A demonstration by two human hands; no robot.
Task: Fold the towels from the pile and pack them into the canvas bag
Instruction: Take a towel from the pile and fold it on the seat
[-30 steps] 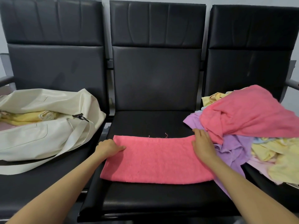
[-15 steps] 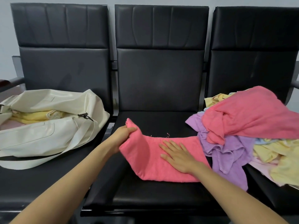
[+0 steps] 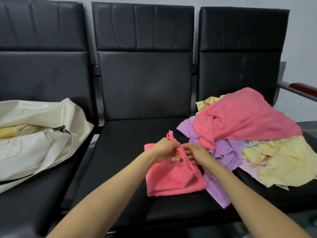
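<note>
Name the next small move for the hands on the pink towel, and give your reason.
Probably lay the raised end down and flatten it: the left hand pinches an end of the pink towel above the right hand, so this fold is unfinished.

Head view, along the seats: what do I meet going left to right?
Cream canvas bag → half-folded pink towel → loose pile of pink, purple and yellow towels.

Your left hand (image 3: 164, 150) pinches a raised fold of the pink towel (image 3: 171, 179) on the middle seat (image 3: 120, 152). Your right hand (image 3: 197, 152) rests flat-fingered against it. The towel pile (image 3: 248, 121) sits at 3 o'clock, the canvas bag (image 3: 34, 148) at 9 o'clock.
</note>
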